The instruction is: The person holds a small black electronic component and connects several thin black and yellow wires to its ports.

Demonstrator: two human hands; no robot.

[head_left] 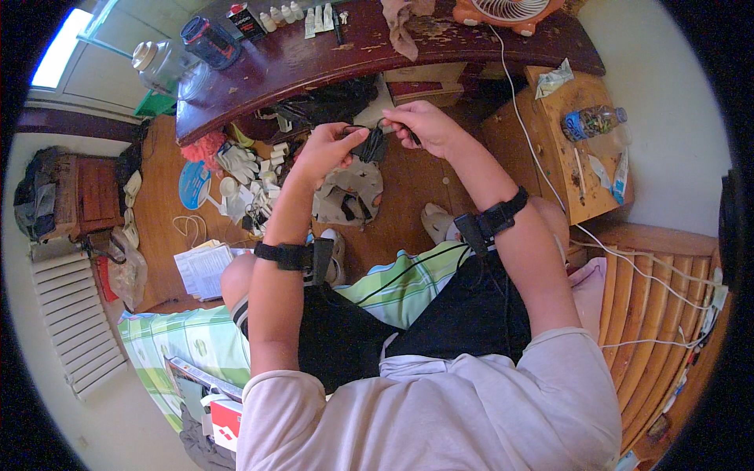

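A bundled black cable [372, 147] is held up in front of me, above the floor and close to the desk's front edge. My left hand [331, 149] is closed on the left side of the bundle, thumb on top. On the other side, my right hand [422, 125] pinches a strand of the same cable between thumb and fingers. A short dark end shows below the right fingers. Behind the bundle, a pale bag with dark patches [349, 192] rests on the floor.
A worn dark red desk [314, 67] spans the far side, with jars, small bottles and an orange fan [506, 14]. A wooden cabinet [577, 169] with a plastic bottle stands right. Papers [204, 269], gloves [242, 162] and white cables lie on the left floor.
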